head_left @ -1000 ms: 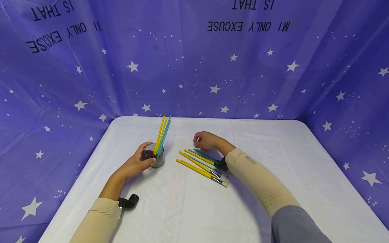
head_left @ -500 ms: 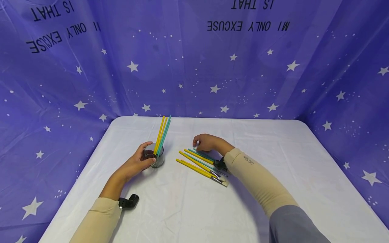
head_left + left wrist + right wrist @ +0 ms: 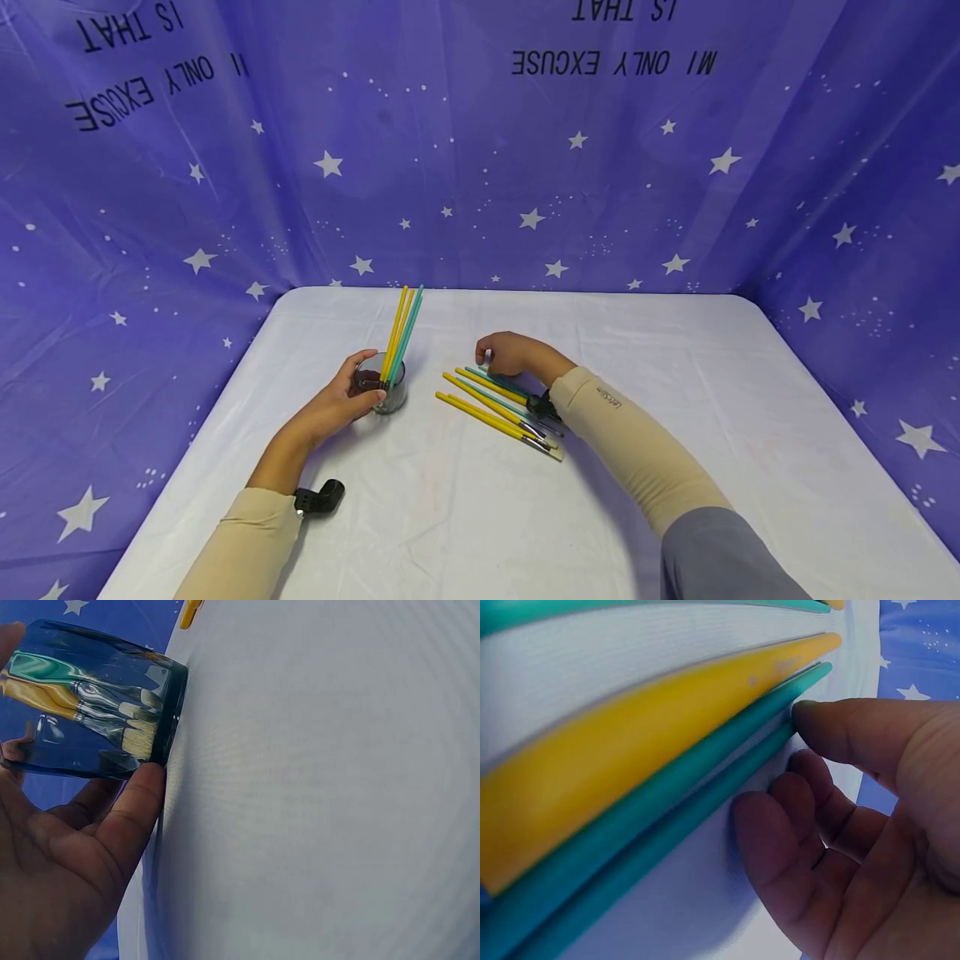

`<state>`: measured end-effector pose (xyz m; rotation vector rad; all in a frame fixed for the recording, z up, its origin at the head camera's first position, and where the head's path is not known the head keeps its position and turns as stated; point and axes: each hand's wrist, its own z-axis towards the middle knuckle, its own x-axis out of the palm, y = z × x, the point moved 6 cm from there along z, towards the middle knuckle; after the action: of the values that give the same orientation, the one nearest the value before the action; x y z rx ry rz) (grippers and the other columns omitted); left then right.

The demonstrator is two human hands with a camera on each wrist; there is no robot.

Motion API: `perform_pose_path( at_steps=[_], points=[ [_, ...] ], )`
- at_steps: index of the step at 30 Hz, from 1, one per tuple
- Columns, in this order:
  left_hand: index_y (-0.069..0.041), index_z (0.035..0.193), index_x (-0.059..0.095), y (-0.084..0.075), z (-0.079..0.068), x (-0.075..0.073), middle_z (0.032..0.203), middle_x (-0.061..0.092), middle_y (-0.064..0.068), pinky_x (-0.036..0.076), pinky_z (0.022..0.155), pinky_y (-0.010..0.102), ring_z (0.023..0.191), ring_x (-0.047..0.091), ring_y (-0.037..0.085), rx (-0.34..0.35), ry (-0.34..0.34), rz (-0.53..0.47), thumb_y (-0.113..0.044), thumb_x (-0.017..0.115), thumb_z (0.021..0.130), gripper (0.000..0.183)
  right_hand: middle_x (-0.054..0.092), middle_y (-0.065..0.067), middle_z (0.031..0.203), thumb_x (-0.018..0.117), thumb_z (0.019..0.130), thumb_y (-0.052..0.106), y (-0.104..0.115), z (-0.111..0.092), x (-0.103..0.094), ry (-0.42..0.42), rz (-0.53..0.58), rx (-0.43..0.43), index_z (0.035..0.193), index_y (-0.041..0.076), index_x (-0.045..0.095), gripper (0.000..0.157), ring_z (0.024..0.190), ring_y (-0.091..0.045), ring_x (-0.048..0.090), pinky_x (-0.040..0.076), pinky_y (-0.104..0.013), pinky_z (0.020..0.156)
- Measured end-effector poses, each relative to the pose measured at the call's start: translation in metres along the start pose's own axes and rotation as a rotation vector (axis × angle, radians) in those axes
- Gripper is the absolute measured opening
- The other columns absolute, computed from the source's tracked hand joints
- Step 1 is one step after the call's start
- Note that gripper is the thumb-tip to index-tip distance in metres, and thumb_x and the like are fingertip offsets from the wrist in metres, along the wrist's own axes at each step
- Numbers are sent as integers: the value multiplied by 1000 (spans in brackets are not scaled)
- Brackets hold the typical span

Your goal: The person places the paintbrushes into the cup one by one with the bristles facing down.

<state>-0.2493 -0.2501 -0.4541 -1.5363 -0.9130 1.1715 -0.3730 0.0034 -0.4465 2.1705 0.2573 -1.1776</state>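
My left hand (image 3: 339,403) grips a smoky clear glass tumbler (image 3: 393,402), thumb on the near side. Yellow and teal paintbrushes (image 3: 397,337) lean in it, handles up; the left wrist view shows their pale bristles (image 3: 139,739) at the glass base. My right hand (image 3: 507,354) is low over the table with bent fingers. In the right wrist view its thumb tip meets the handle end of the nearer teal paintbrush (image 3: 660,841), while a gap separates the other fingers from that handle. Another teal handle (image 3: 705,760) and a yellow handle (image 3: 652,727) lie alongside.
Several more yellow and teal paintbrushes (image 3: 480,414) lie fanned on the white tablecloth (image 3: 420,517), bristles toward the lower right. The right forearm and wrist camera (image 3: 543,407) overlap some of them. A purple starry curtain (image 3: 480,167) surrounds the table's back and sides.
The right hand has lowered slightly toward the brushes, and its forearm has shifted a little left. The left hand and tumbler stay in place.
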Motion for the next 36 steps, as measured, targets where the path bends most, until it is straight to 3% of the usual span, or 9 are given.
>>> perform_pose_path(
  at_steps=[6,16,25,29,36],
  points=[
    [-12,155,15,0,0,0,134,46,26,47,82,29,105,49,24,0,-2,1,-13,64,95,77,58,-4,98,63,89,-2,0,0,1,-8,1,2,103,11,63,19,86,-20,52,44,-31,73],
    [-16,155,15,0,-1,0,133,45,25,45,86,30,108,49,26,-25,-9,6,-15,65,95,79,60,-8,105,62,91,-1,-3,-4,-2,-29,146,4,104,10,64,16,68,-19,54,49,-30,59],
    [-15,156,14,0,-2,1,135,45,25,45,87,30,110,49,27,-34,-7,13,-16,65,95,79,60,-9,94,56,94,0,-1,-12,-12,-36,226,-13,111,6,60,19,59,-17,48,46,-31,56],
    [-16,156,13,-1,-2,1,136,44,25,45,88,30,112,49,29,-37,-6,18,-17,65,95,80,58,-9,91,54,96,1,2,-19,-21,-45,246,-27,116,5,60,22,61,-17,47,48,-35,58],
    [-17,156,14,0,-3,1,136,44,25,44,89,31,113,48,31,-49,-14,30,-18,65,95,80,54,-8,82,51,99,4,7,-25,-33,-85,336,-91,124,-1,55,26,61,-18,47,50,-52,70]
  ],
)
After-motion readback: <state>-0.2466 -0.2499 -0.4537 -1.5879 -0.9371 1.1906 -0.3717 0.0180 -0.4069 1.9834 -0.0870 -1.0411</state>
